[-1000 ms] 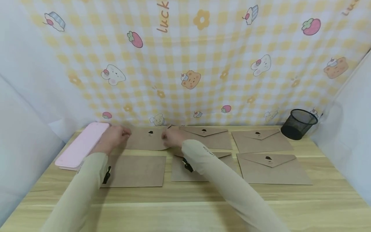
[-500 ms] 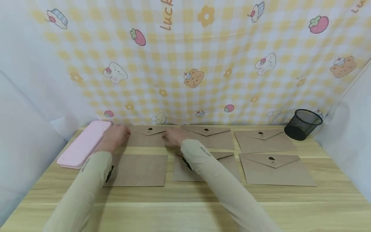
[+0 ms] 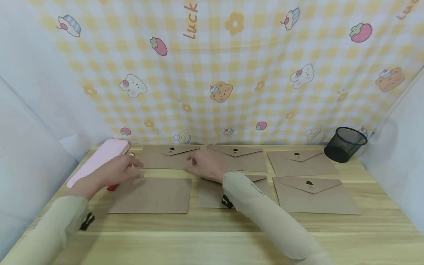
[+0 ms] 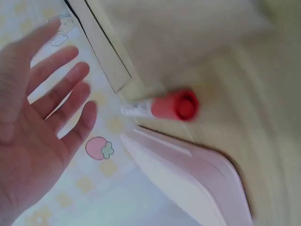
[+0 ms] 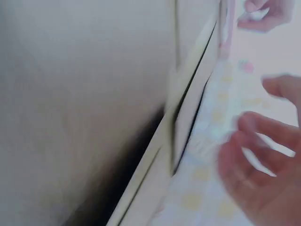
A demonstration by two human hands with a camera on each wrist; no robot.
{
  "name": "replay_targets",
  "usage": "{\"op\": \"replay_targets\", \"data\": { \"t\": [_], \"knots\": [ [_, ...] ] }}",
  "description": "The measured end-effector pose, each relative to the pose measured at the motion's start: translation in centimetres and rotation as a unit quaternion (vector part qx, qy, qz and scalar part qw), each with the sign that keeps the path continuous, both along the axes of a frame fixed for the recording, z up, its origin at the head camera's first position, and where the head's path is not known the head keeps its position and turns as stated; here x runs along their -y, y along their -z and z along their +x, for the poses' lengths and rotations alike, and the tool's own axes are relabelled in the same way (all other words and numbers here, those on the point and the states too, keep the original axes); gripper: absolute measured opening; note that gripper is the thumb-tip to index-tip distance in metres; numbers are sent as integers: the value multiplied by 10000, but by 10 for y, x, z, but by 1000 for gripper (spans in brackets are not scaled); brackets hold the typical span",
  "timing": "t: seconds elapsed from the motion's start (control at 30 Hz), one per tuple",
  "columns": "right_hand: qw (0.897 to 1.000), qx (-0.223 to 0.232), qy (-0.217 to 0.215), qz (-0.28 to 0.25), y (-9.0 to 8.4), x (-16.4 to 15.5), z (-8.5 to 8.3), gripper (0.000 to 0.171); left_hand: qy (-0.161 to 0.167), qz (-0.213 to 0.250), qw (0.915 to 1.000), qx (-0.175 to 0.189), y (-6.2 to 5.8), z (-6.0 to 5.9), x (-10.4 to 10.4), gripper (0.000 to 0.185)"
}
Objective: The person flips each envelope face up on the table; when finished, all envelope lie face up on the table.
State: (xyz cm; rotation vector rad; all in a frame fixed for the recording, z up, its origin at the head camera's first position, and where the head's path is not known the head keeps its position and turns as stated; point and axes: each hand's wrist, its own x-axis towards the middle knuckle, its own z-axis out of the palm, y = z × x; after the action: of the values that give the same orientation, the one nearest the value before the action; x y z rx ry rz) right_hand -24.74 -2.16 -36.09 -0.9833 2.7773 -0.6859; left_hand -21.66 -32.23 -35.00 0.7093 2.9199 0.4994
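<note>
My left hand (image 3: 116, 171) hovers between the pink case (image 3: 99, 159) and the back left brown envelope (image 3: 162, 160). Its fingers are spread and hold nothing. Below it lies a white tube with a red end (image 4: 176, 105), partly hidden in the head view. My right hand (image 3: 209, 165) is at that envelope's right end, its fingers loosely bent around nothing. Whether it touches the paper, I cannot tell. The back left envelope lies with its pointed flap down and a small hat print on it. Nearer to me is a front left envelope (image 3: 152, 195), plain side up.
More flapped envelopes lie in two rows: back middle (image 3: 248, 162), back right (image 3: 303, 165), front right (image 3: 318, 200), and front middle (image 3: 212, 195), partly under my right arm. A black mesh pen holder (image 3: 344, 145) leans at the back right. A checked curtain (image 3: 218, 55) hangs behind the table.
The back left envelope's flap edge has come into view, and the envelope lies flat. My left hand has let go and moved left toward me. My right hand has shifted slightly right and nearer.
</note>
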Motion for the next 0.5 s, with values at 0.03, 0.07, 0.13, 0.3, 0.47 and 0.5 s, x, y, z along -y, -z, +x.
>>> {"op": "replay_targets", "data": {
  "t": [0.03,0.07,0.13,0.3,0.47,0.5],
  "knots": [
    [9997,-43,-177,192,-1,2,8,53,128,-5,9999,-7,-1,8,3,40],
    [9988,-14,-303,385,-2,5,17,63,243,-35,9997,-23,-2,15,5,49],
    [9957,60,-537,746,-2,11,33,83,474,-89,9988,-92,-2,27,9,69],
    [9806,75,-757,1809,7,27,55,115,685,-58,9976,57,9,44,12,110],
    [9696,-47,-732,2334,13,38,59,121,778,-264,9963,268,16,49,8,115],
    [9688,-99,-726,2369,13,39,58,119,757,-323,9963,261,16,50,7,113]
  ]
}}
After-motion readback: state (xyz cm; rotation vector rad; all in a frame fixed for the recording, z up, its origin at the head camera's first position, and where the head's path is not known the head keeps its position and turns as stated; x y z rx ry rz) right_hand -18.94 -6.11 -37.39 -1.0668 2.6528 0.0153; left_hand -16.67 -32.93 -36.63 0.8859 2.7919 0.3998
